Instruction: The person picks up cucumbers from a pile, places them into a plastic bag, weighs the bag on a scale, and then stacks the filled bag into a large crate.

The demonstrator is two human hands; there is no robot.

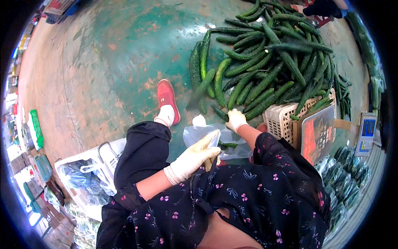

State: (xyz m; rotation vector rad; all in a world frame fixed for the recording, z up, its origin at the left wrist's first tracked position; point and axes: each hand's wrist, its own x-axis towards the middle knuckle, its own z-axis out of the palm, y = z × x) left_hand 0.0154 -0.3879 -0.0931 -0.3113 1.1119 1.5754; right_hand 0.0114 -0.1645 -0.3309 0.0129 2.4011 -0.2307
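Note:
My left hand point(192, 160), in a white glove, has its fingers closed on the edge of a clear plastic bag point(191, 135) in front of my lap. A green cucumber point(228, 145) shows at the bag's opening. My right hand point(237, 120), also gloved, reaches down to the near edge of a large heap of cucumbers point(264, 65) on the floor. Its fingers are against the end of a short dark cucumber point(219, 112); whether they grip it is hidden. One cucumber point(201, 88) left of the heap looks blurred.
A cream plastic crate point(281, 119) and a scale platform point(317, 133) with its display point(367, 133) stand at right. Bagged cucumbers point(345, 177) lie below them. At left is a white crate point(108, 179) of plastic bags. A person's leg point(323, 8) shows at top right.

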